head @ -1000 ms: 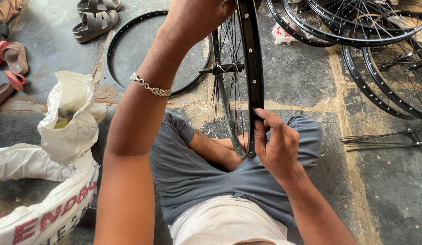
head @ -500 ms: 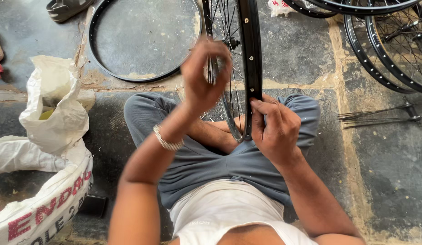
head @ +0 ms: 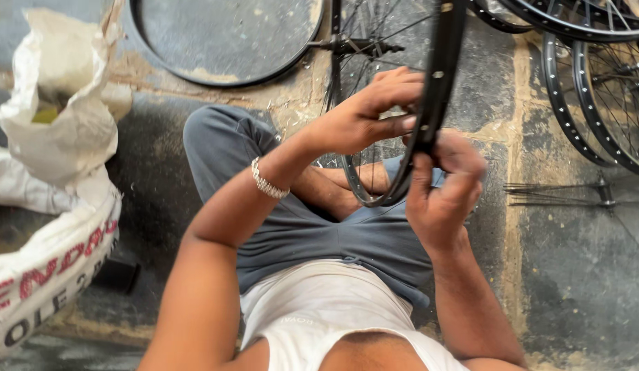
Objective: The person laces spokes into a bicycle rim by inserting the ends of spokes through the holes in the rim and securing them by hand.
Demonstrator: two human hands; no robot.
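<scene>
A black spoked bicycle wheel [head: 440,82] stands upright, edge-on over the seated person's lap, its plane running away from the body. The right hand [head: 443,196] is closed around the rim's near edge; the left hand [head: 364,117], fingers curled, touches the rim's left side. A bare rim [head: 227,75] lies flat on the floor to the left, more wheels [head: 594,103] crowd the right, and a white sack [head: 51,103] stands well apart.

The spoked wheel rim [head: 436,89] the hands grip is glossy black with small pale holes; its spokes are dark grey. At eleven o'clock lies a bare black hoop [head: 223,69]. The shorts [head: 319,233] are slate grey, the vest [head: 326,316] white, the wrist chain [head: 268,184] silver. At nine o'clock, a white sack [head: 51,268] bears red and black lettering
</scene>
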